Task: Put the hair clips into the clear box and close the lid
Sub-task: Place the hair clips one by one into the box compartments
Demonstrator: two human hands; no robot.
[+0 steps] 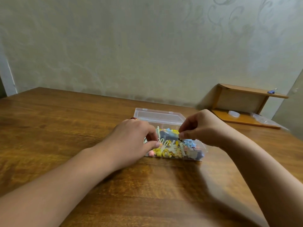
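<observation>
The clear box (199, 154) stands on the wooden table, its lid (157, 115) open and tilted back behind it. Inside lie several hair clips (170, 149) in yellow, white, blue and pink. My left hand (132, 141) is over the box's left end, its fingers curled on pale clips (161, 141) at the rim. My right hand (203, 128) is over the right half and pinches a small dark clip (180, 139) between thumb and fingers. The hands hide part of the box's contents.
A low wooden shelf (246, 102) stands at the back right against the wall, with a small blue item (271, 92) on top and a clear round lid (234, 114) below. The wall runs close behind the box. The table edge (19, 92) shows at the far left.
</observation>
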